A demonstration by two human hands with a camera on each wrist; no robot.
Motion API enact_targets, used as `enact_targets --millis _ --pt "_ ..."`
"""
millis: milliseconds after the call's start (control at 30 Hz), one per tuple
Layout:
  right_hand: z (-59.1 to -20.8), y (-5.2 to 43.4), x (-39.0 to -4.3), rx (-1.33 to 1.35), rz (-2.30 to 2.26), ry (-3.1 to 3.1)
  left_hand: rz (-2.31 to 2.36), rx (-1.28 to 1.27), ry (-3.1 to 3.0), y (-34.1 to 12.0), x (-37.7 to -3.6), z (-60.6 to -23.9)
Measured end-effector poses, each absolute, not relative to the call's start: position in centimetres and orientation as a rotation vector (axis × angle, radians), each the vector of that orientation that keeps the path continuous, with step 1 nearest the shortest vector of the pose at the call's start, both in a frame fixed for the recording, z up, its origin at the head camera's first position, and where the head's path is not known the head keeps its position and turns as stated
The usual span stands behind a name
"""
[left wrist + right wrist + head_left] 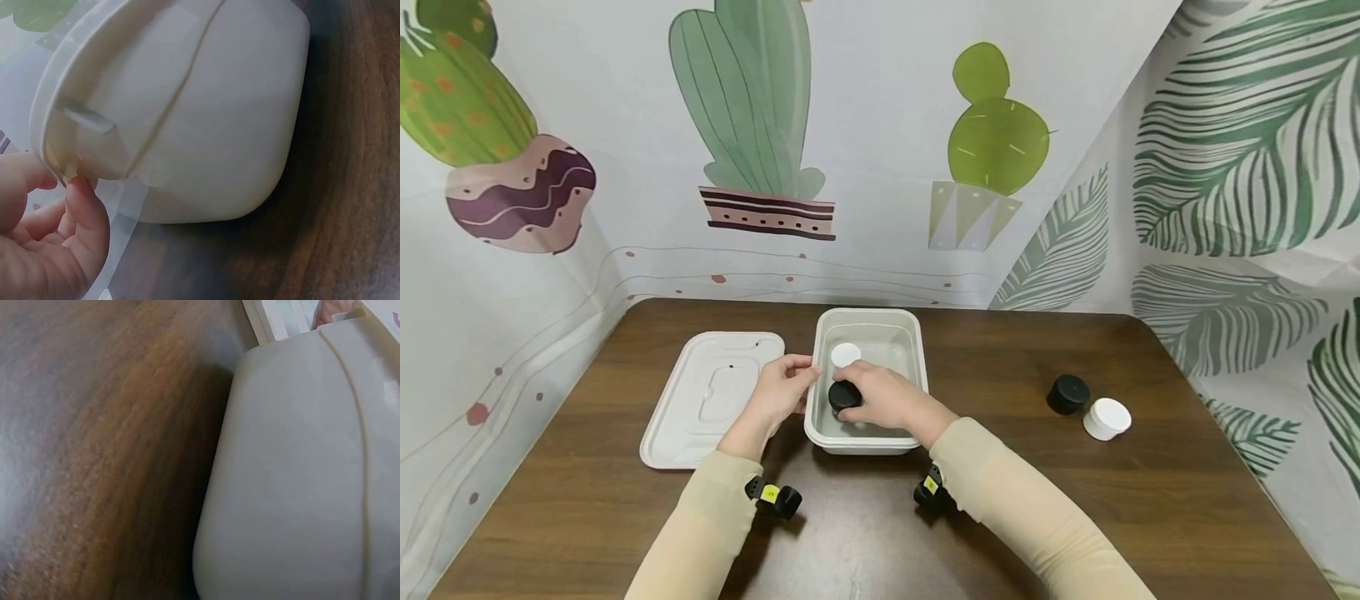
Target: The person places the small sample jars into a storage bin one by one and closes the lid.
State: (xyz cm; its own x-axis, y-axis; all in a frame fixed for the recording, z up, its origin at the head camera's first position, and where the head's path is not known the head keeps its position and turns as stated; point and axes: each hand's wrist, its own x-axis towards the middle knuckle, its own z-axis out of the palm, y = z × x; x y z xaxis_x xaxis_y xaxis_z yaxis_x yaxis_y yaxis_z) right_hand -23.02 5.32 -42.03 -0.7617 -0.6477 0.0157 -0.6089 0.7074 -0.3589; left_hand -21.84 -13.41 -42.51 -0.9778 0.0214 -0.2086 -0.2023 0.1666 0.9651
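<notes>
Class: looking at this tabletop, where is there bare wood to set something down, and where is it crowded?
Free: the stretch between the container and the loose black jar, and the near edge by the sleeves. Crowded: around the container, where both hands, the lid and two jars gather.
</notes>
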Motion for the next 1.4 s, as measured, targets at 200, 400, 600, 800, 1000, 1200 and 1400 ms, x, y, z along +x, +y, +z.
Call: enact_targets --millis 200,400,600,800,1000,1200,1400 --pt "-41.8 5.3 -23.0 -1.051 -0.492 2.794 1.919 -0.185 2.256 -13.3 -21.7 -42.2" --pt "-41.8 5.2 -22.9 -1.087 -0.442 2.813 1.886 -0.197 2.294 -13.4 -21.8 -42.2" --pt "-41.6 5.3 -22.7 -1.101 -0.438 2.834 1.859 -0.211 2.320 -13.4 -21.6 -42.0" --pt "-41.2 5.6 -22.6 -1.113 -0.462 2.849 1.867 -0.206 2.321 -13.3 -21.4 -41.8" --pt "-41.0 5.9 -22.5 -1.105 -0.494 2.869 1.873 -0.203 2.321 -13.0 -21.3 -41.8" --pt "-40.8 6.2 -22.2 -1.107 -0.535 2.880 1.872 -0.211 2.337 -13.0 -21.3 -41.9" --pt "-40.3 6.6 -21.8 -1.103 -0.598 2.876 1.875 -0.212 2.343 -13.0 -21.5 -42.1"
